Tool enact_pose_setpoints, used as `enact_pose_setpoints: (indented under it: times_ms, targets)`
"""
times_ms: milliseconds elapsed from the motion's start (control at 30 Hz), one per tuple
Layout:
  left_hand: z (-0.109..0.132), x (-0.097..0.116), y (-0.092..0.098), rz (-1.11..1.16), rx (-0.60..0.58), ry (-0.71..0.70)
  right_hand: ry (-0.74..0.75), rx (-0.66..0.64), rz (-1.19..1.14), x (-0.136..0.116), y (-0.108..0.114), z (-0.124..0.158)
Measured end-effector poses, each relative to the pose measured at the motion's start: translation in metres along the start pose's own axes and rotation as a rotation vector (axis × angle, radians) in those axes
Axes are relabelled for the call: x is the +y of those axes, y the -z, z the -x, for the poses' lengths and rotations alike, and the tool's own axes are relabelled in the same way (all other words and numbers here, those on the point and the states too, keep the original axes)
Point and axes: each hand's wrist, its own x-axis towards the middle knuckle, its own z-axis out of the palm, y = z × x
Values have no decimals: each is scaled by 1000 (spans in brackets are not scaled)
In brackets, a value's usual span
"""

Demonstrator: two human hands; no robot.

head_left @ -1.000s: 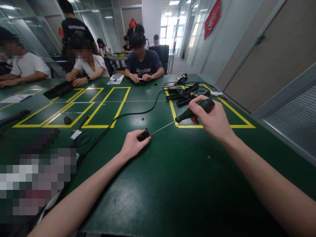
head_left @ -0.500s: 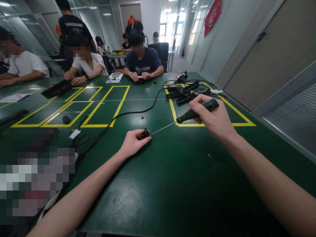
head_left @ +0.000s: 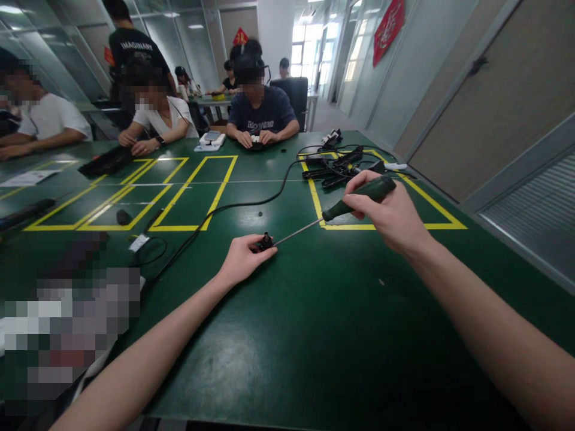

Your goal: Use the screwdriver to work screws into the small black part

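My left hand (head_left: 246,257) pinches a small black part (head_left: 266,241) with a short upright stub, low over the green table (head_left: 287,335). What the part is, I cannot make out. My right hand (head_left: 381,206) is closed around the dark green handle of a screwdriver (head_left: 339,209). Its thin metal shaft slants down to the left, and the tip meets the right side of the black part by my left thumb. My fingers hide some of the part and the handle's rear.
Black parts and cables (head_left: 336,167) are heaped inside a yellow taped outline at the far right. One black cable (head_left: 233,205) crosses the table toward the left. A small black block (head_left: 123,217) lies at left. Several people sit across the table, hands on objects.
My right-hand fingers have shifted on the screwdriver handle, which has turned slightly. My left hand and the black part keep their place; the view has drifted a little.
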Motion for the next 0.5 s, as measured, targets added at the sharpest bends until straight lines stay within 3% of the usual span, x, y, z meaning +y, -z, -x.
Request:
enact_pose_setpoints:
  times_ms: [500]
  targets:
    - [0,3,1,-16,-2,19,-108,-32,-89,-7,-3,3]
